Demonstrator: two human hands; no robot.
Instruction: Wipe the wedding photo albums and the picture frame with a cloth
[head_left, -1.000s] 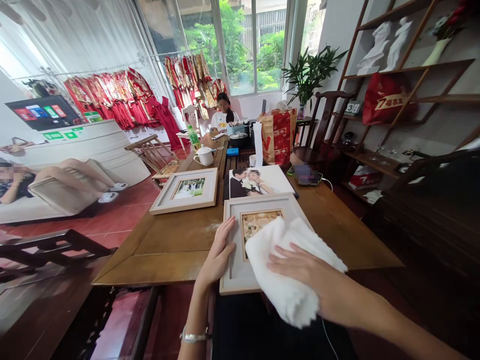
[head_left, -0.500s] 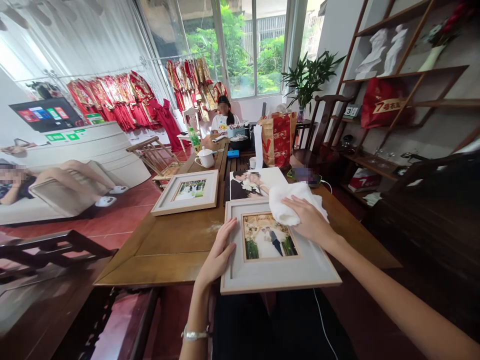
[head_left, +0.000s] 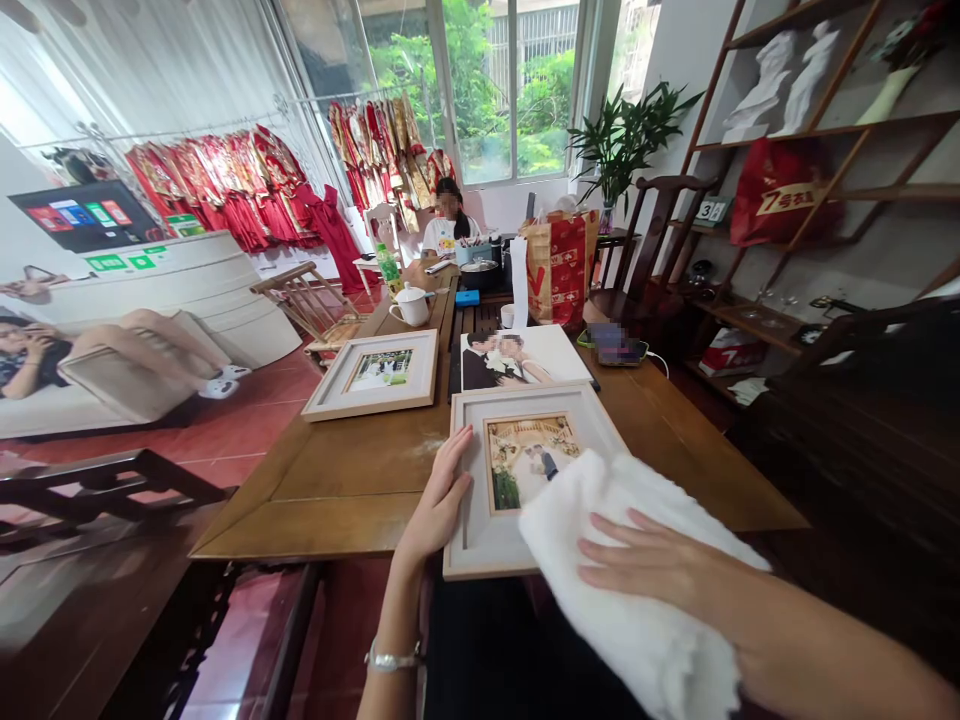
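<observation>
A pale framed wedding photo lies at the near edge of the wooden table, partly overhanging it. My left hand rests flat and open on the frame's left border. My right hand presses flat, fingers stretched out, on a white cloth that covers the frame's near right corner. The cloth hides that part of the frame.
A second framed photo and an unframed wedding print lie farther back. A teapot, red gift bag and phone stand beyond. A person sits at the table's far end; another lies on a sofa at left. Shelves line the right wall.
My right hand has swept the white cloth from the frame's far right corner back down to its near right corner. My left hand has stayed on the frame's left border.
</observation>
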